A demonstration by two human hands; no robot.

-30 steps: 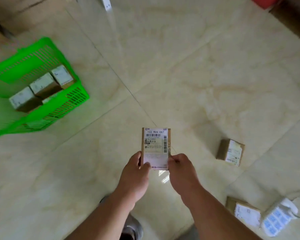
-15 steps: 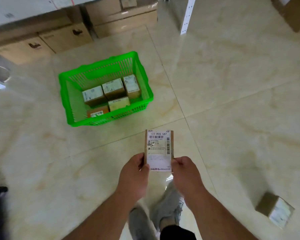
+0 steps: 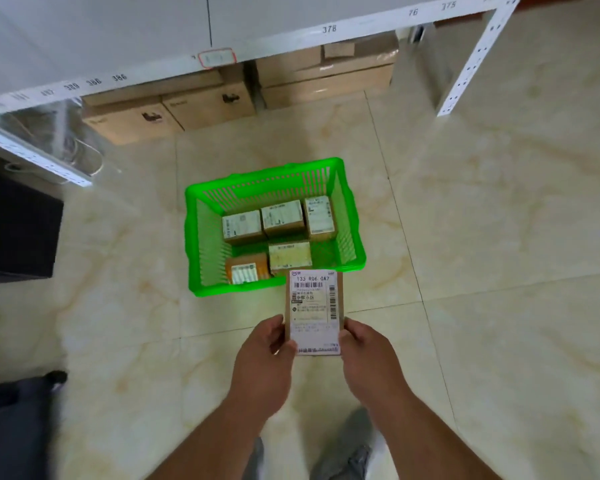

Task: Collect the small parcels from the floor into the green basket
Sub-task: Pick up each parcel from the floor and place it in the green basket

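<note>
Head view: the green basket [image 3: 274, 284], off to the left a second ago, now lies straight ahead, five parcels inside. Left hand [image 3: 267, 355] and right hand [image 3: 366, 355] pinch the held parcel [image 3: 314, 311] by its lower edges just short of the near rim. It looks a light, stiff carton with a slick label, best held by its side edges.

My left hand [image 3: 269, 355] and right hand [image 3: 368, 355] cover the lower corners of the parcel [image 3: 314, 311], and its small print is too fine to read. Beyond it, the parcel hides part of the green basket [image 3: 201, 237]'s near rim. Below my wrists, my shoes [image 3: 347, 448] are blurred and cut off by the bottom edge.
</note>
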